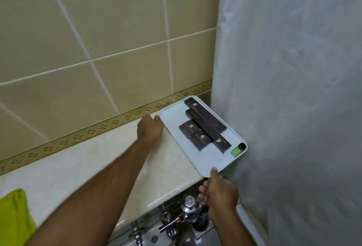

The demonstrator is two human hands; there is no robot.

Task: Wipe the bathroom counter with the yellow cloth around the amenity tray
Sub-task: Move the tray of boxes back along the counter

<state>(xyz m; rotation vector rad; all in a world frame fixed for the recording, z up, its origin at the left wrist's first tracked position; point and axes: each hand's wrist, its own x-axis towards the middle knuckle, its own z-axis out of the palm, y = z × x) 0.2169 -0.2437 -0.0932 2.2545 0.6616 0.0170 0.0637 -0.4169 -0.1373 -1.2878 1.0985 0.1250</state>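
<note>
The white amenity tray [176,120] lies at the right end of the cream counter [78,167], against the shower curtain. It carries several dark boxes [205,124] and a small green item [236,150]. My left hand [149,129] grips the tray's far left corner by the wall. My right hand [219,189] pinches the tray's near corner, thumb on top, where it overhangs the counter's front edge. The yellow cloth [14,216] lies loose on the counter at the far left, away from both hands.
A white shower curtain [293,89] hangs along the right side. Beige wall tiles with a patterned border [98,128] back the counter. Below the counter's edge are chrome valves and a pipe [188,210] and a round drain grate [201,222].
</note>
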